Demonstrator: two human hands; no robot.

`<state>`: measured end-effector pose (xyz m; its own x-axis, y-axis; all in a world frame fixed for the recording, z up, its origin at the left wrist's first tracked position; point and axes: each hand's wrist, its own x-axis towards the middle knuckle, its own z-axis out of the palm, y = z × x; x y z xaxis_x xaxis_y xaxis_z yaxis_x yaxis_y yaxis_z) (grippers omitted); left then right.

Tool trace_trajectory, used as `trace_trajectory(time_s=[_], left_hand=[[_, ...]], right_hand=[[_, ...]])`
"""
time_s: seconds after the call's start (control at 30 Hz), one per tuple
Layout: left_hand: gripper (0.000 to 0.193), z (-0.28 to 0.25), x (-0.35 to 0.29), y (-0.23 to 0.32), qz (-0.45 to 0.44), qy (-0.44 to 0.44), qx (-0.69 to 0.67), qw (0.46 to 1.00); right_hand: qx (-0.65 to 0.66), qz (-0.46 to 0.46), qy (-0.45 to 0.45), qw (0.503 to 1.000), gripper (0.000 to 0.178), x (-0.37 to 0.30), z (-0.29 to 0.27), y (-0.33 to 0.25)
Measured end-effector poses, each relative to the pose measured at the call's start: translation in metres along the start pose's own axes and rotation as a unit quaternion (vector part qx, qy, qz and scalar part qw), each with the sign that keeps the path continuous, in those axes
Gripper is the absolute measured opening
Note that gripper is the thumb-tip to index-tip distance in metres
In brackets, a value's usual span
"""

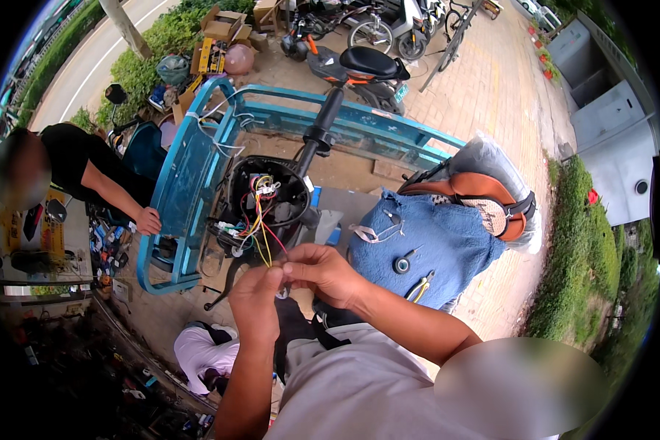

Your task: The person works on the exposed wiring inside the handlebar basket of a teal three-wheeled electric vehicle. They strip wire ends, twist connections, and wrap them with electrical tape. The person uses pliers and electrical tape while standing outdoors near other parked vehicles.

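My left hand (255, 297) and my right hand (323, 275) meet fingertip to fingertip, both closed in a pinch. A yellow wire (267, 251) runs into the left fingertips, and a red wire (275, 236) reaches the right ones. The bare ends are too small to make out. Both wires come from a bundle inside an open black housing (233, 192) on the vehicle's front, where white connectors show. From this housing a black handlebar (321, 136) sticks out toward the far side.
Right of my hands, a blue towel (378, 257) carries a tape roll (402, 265) and yellow-handled pliers (422, 287). Behind the housing stands a blue metal cart frame (271, 91). At left, another person's hand (148, 221) rests on it; a crouching person (202, 356) is lower left.
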<state>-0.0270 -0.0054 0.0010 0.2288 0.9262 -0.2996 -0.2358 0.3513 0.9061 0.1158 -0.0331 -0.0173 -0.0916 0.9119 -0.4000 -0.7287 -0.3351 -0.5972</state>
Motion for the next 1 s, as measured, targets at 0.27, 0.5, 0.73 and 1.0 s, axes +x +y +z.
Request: trace_trajectory(time_s=[0.27, 0.5, 0.73, 1.0], left_hand=[[0.006, -0.01, 0.003, -0.006, 0.025, -0.011, -0.153, 0.988], [0.014, -0.022, 0.006, 0.002, 0.027, -0.038, -0.052, 0.998], [0.018, -0.014, -0.001, 0.008, -0.022, -0.005, -0.017, 1.0], [0.021, -0.021, -0.004, 0.021, 0.007, 0.035, 0.067, 0.997]], right_hand=[[0.142, 0.075, 0.098, 0.982, 0.016, 0.025, 0.005, 0.024], [-0.056, -0.026, 0.169, 0.984, 0.03, -0.02, -0.053, 0.009], [-0.554, 0.08, 0.508, 0.655, 0.041, -0.091, -0.3, 0.121], [-0.497, 0.269, 0.541, 0.623, 0.057, -0.08, -0.319, 0.105]])
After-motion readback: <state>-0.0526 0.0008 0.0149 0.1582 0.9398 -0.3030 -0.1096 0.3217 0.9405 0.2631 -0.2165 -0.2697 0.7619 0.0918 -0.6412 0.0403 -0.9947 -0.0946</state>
